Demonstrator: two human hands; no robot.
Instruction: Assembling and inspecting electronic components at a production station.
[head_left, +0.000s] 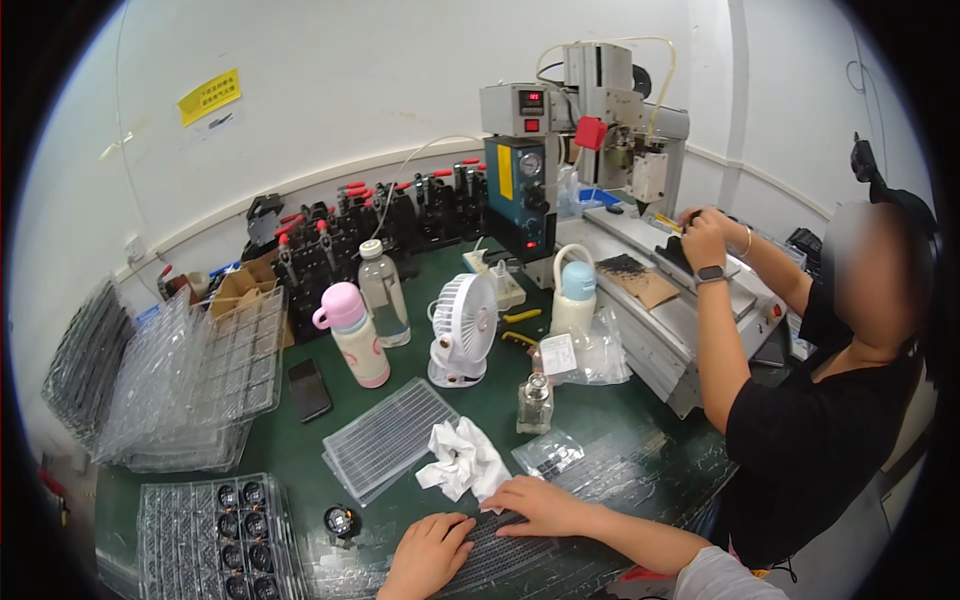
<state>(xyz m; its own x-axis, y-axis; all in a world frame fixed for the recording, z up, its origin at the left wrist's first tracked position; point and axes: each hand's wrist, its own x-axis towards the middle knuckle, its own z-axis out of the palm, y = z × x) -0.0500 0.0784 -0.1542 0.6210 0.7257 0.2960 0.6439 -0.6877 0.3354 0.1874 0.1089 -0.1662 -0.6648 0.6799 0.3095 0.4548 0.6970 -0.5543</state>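
At the near edge of the green bench, my left hand (432, 553) lies on the left side of a dark sheet with rows of small slots (500, 552). Its fingers rest close to one another, with nothing visible in them. My right hand (540, 507) reaches in from the right over the sheet's far edge, fingers stretched out and tips down near my left fingertips. Just beyond it is a crumpled white tissue (463, 458). A small round black part (340, 520) sits left of my left hand. My hands cover part of the sheet.
Clear trays with round black parts (215, 540) lie at left, below stacked clear trays (190, 370). A phone (309, 390), pink-capped bottle (355, 340), white fan (463, 325), and glass jar (535, 405) stand beyond. At right, a co-worker (820, 400) works at a bench machine (640, 270).
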